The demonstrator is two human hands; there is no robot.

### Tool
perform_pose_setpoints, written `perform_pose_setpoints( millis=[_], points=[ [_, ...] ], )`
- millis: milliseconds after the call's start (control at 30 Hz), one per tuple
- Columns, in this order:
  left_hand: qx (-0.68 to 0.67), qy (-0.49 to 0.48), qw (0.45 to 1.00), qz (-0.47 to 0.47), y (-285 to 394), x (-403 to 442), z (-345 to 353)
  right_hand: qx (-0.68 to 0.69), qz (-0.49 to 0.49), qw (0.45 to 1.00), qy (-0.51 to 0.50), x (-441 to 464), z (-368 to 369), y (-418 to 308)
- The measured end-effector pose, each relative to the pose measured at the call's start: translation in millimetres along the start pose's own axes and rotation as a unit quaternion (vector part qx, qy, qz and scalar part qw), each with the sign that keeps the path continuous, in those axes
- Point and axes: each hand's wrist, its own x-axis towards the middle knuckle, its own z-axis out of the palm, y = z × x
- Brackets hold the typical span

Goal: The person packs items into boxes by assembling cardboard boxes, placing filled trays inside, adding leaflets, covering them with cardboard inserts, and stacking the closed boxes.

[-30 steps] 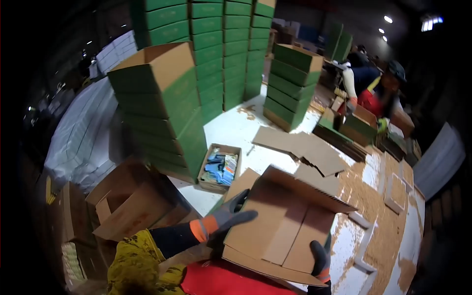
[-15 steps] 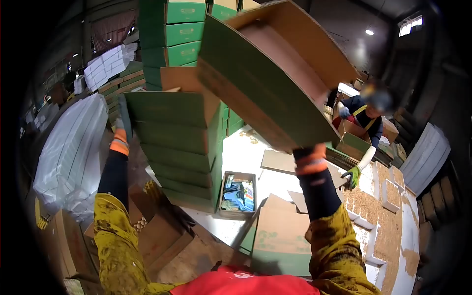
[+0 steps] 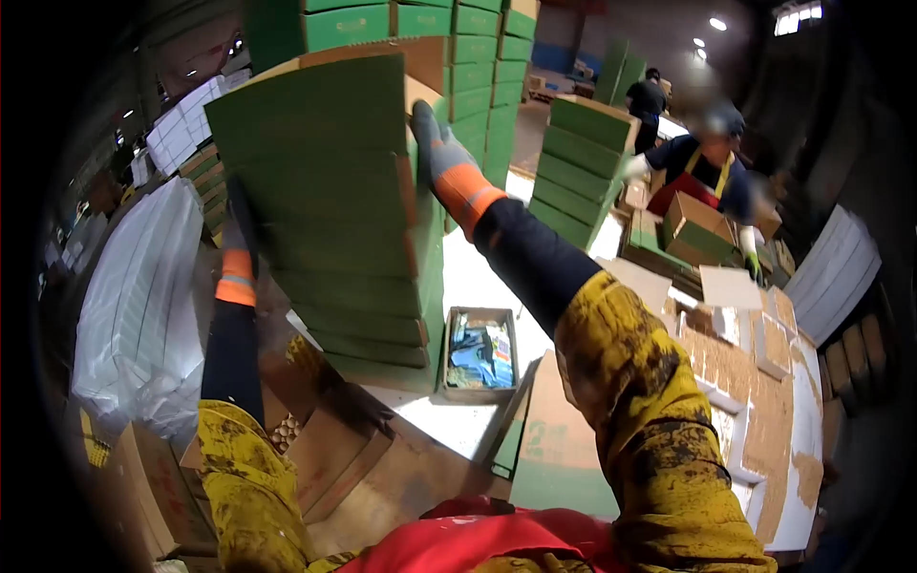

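In front of me stands a tall stack of green cardboard boxes (image 3: 334, 272), leaning a little. Its top green cardboard box (image 3: 306, 143) has a brown inner side showing at the upper edge. My right hand (image 3: 444, 153), in a grey glove with an orange cuff, presses stretched fingers against the right end of that box. On the left side of the stack lies my left hand (image 3: 239, 229), its gloved fingers extended flat upward and partly in shadow. To the right of the stack's foot sits a small open box (image 3: 480, 390) holding blue packets.
More green boxes (image 3: 468, 76) are stacked behind, with a shorter stack (image 3: 578, 167) to the right. A co-worker (image 3: 702, 172) handles a box across the table. Plastic-wrapped white bundles (image 3: 138, 315) stand left. Trays of brown granular material (image 3: 731, 372) lie right.
The box that my right hand held tilted at the upper right now sits on top of the stack. My right hand has swung left with it; my left hand stays beside the stack.
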Motion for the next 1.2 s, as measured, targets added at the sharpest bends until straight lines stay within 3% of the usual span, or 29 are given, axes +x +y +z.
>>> perform_pose_setpoints(
  millis=[100,133,200,267,300,333,367,400,433,467,533,600,633,667,700,733,767,800,833,867,900,933,967,1033,1067,1133,1200],
  points=[
    [0.108,0.099,0.988,0.04,10.5,5.8,3.6,0.212,-0.023,0.97,-0.119,-30.9,-27.5,39.5],
    [0.16,0.18,0.965,0.099,18.9,-1.9,6.8,0.298,0.071,0.94,-0.149,-51.5,-44.7,51.9],
    [0.188,0.278,0.909,0.245,69.3,-61.0,26.2,0.01,-0.136,0.99,-0.029,-123.9,-72.1,83.9],
    [0.128,0.2,0.91,0.34,121.5,-164.8,56.7,0.012,-0.085,0.996,-0.009,-212.4,-124.0,100.3],
    [0.08,0.081,0.934,0.339,123.8,-213.2,74.4,-0.003,-0.052,0.998,0.027,-253.0,-151.8,118.4],
    [0.03,-0.036,0.947,0.318,125.9,-261.6,92.5,-0.046,0.003,0.996,0.077,-295.8,-181.6,139.7],
    [0.019,-0.227,0.933,0.279,127.9,-311.9,104.4,-0.114,0.024,0.984,0.131,-335.8,-214.2,169.1],
    [0.006,-0.329,0.919,0.216,119.8,-360.6,121.6,-0.113,0.059,0.972,0.196,-375.7,-246.5,199.5],
    [0.036,-0.353,0.925,0.134,110.4,-408.5,141.9,-0.201,0.119,0.94,0.248,-412.4,-277.2,210.1],
    [0.074,-0.369,0.922,0.09,92.9,-450.2,161.9,-0.318,0.171,0.887,0.289,-446.7,-306.3,237.1],
    [0.103,-0.398,0.904,-0.113,32.9,-521.4,191.9,-0.615,0.296,0.68,0.269,-505.1,-343.3,304.3],
    [0.195,-0.427,0.848,-0.245,40.9,-546.9,211.7,-0.328,0.507,0.765,0.225,-534.4,-353.1,337.9],
    [0.237,-0.408,0.865,-0.17,36.7,-557.5,215.2,-0.235,0.481,0.826,0.175,-558.1,-358.2,384.3],
    [0.277,-0.379,0.878,-0.094,29.8,-561.6,220.4,-0.193,0.444,0.851,0.202,-557.1,-351.8,373.8],
    [0.182,-0.387,0.889,-0.162,15.4,-555.2,219.1,-0.204,0.405,0.852,0.261,-550.1,-345.9,353.5],
    [0.027,-0.392,0.884,-0.253,48.3,-543.3,211.9,-0.211,0.366,0.849,0.316,-539.7,-339.8,319.8],
    [0.025,-0.347,0.916,-0.198,37.9,-538.5,205.5,-0.125,0.311,0.877,0.344,-523.2,-340.6,270.7],
    [0.022,-0.3,0.943,-0.138,28.0,-530.6,200.8,-0.06,0.272,0.899,0.337,-525.6,-352.6,267.7],
    [-0.097,-0.231,0.96,-0.127,42.9,-521.1,202.0,0.024,0.236,0.917,0.321,-525.9,-364.0,259.5],
    [-0.097,-0.199,0.974,-0.041,78.8,-504.2,201.7,0.106,0.198,0.927,0.3,-523.9,-374.1,245.7],
    [-0.091,-0.162,0.981,0.046,114.6,-487.2,201.4,0.097,0.162,0.94,0.284,-516.2,-378.2,219.8],
    [0.038,-0.159,0.967,0.197,175.6,-468.9,202.1,0.104,0.151,0.947,0.264,-516.7,-384.8,223.5],
    [0.169,-0.148,0.913,0.339,216.8,-459.7,201.0,0.111,0.14,0.953,0.243,-521.4,-392.2,231.8],
    [0.22,-0.342,0.826,0.39,247.9,-454.6,196.0,0.128,0.137,0.958,0.215,-530.4,-405.8,238.3],
    [0.246,-0.431,0.768,0.404,257.3,-453.8,193.9,0.059,0.161,0.964,0.203,-534.9,-413.0,236.9],
    [0.231,-0.452,0.749,0.426,266.3,-452.3,187.5,-0.077,0.139,0.957,0.243,-551.3,-418.1,262.5],
    [0.225,-0.48,0.731,0.43,285.2,-444.2,187.1,-0.174,0.039,0.887,0.427,-528.2,-389.4,197.8]
  ],
)
